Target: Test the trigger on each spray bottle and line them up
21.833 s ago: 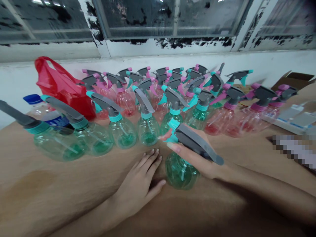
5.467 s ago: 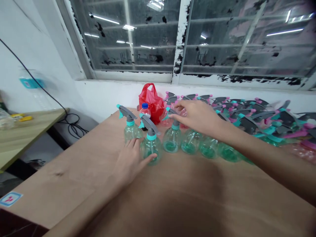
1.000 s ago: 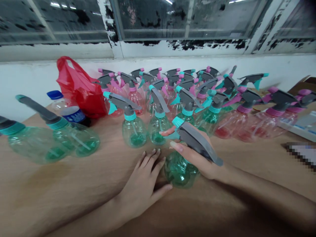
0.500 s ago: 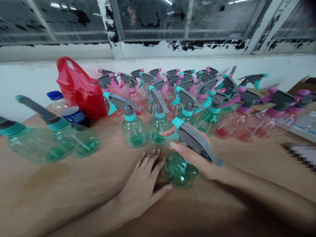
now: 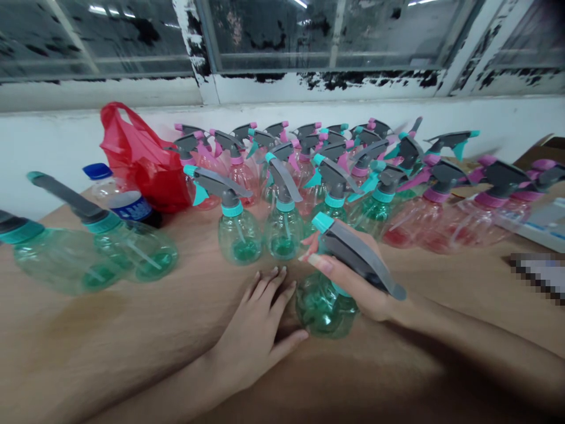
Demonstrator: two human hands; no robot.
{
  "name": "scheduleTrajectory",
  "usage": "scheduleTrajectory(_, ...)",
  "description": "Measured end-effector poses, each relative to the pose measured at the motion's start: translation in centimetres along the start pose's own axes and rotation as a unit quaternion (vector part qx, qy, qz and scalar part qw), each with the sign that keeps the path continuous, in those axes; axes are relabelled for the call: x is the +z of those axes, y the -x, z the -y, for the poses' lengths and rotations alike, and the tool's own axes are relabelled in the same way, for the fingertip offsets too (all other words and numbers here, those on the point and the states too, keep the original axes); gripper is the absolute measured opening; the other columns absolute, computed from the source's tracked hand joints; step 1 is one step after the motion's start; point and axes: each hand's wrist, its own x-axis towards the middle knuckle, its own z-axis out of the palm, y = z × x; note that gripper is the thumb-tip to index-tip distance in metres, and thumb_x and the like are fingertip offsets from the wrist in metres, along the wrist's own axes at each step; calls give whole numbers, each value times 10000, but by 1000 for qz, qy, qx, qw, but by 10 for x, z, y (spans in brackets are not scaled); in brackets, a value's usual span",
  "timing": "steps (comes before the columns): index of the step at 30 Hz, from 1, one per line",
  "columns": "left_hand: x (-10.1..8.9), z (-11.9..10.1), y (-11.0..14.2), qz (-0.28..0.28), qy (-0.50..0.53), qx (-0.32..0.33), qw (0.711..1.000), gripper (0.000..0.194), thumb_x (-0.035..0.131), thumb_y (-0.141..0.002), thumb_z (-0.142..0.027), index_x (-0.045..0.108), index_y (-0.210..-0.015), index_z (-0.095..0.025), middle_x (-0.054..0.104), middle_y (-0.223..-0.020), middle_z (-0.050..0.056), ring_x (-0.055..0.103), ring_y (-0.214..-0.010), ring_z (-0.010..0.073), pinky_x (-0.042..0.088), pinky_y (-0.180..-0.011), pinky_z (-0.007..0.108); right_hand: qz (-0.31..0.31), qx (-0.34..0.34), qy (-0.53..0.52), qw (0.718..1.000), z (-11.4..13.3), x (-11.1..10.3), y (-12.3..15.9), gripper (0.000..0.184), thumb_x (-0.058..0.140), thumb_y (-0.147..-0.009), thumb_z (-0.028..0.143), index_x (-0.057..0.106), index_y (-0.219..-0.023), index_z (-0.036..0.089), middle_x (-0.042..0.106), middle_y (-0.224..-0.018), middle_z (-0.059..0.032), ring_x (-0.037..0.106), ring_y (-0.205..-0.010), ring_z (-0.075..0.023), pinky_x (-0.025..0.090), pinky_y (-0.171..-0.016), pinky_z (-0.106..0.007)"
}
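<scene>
A green spray bottle [image 5: 326, 309] with a grey trigger head and turquoise nozzle stands on the table, tilted slightly. Around its head and trigger my right hand [image 5: 353, 280] is wrapped; the trigger itself is hidden by the fingers. My left hand [image 5: 263, 324] lies flat on the wooden table [image 5: 176, 341], palm down with fingers spread, just left of that bottle. It holds nothing. Beyond the hands stand two more green spray bottles, one at left [image 5: 241, 235] and one beside it [image 5: 285, 232].
Many pink and green spray bottles [image 5: 304, 171] crowd the back. Two green bottles [image 5: 136, 247] are at the left, near a red plastic bag [image 5: 145, 165] and a blue-capped bottle [image 5: 97, 174]. A pixelated flat object [image 5: 542, 274] lies at the right, below a white box [image 5: 542, 229].
The held spray bottle's head has tipped a little to the right with my right hand, and its turquoise trigger has gone from sight behind the fingers. My left hand has stayed still.
</scene>
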Motion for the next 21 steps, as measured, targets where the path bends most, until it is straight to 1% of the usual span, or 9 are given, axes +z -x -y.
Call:
scheduleTrajectory(2,0,0,0,7,-2,0,1000,662,541,-912,-569,478,-1373,-100,402,-1484,189,359,-1362,357,280,-1104,547,-8,3,9,1000,2,0,1,232,583,-882,437,602,-783,227,618,-737,2,585,-658,-151,459,-596,-299)
scheduleTrajectory(4,0,0,0,13,-4,-1,1000,675,521,-920,-578,459,-1391,-99,397,-1488,187,352,-1367,353,271,-1107,551,-9,13,11,1000,3,-1,2,230,559,-902,426,601,-792,228,592,-699,12,562,-613,-141,451,-596,-305)
scheduleTrajectory(7,1,1,0,11,-6,2,1000,676,516,-923,-578,441,-1404,-108,393,-1494,176,341,-1377,338,262,-1116,539,-3,31,-2,1000,2,-2,1,154,583,-893,399,617,-931,253,555,-640,33,521,-546,-139,438,-565,-310)
scheduleTrajectory(9,1,1,1,8,-7,3,1000,670,514,-926,-575,441,-1402,-109,391,-1495,177,337,-1381,333,261,-1116,536,2,33,-16,999,-1,-1,0,181,592,-889,389,613,-1026,272,555,-626,38,526,-545,-149,442,-559,-313)
scheduleTrajectory(11,1,1,1,6,-7,3,1000,668,511,-927,-576,446,-1397,-105,392,-1492,183,341,-1377,336,263,-1114,540,3,31,-23,999,-3,0,-1,194,587,-895,379,614,-1060,280,571,-635,34,546,-570,-160,451,-577,-317)
scheduleTrajectory(13,2,1,1,5,-8,2,1000,666,519,-924,-571,448,-1393,-103,398,-1488,185,352,-1370,341,266,-1112,542,-1,28,-25,999,-3,1,0,181,596,-890,351,621,-1052,272,578,-659,32,546,-581,-156,450,-590,-316)
scheduleTrajectory(17,3,2,1,-3,-11,3,1000,653,538,-916,-560,455,-1382,-111,410,-1480,182,371,-1357,346,285,-1103,545,-7,15,-33,999,0,3,1,155,631,-859,293,623,-1002,235,557,-688,36,496,-554,-125,425,-574,-293)
scheduleTrajectory(21,4,2,1,-6,-21,7,1000,649,520,-922,-568,455,-1380,-113,410,-1478,181,372,-1355,350,298,-1092,555,1,3,-61,998,-1,5,1,168,617,-864,288,605,-1019,226,531,-631,53,490,-534,-116,426,-552,-271)
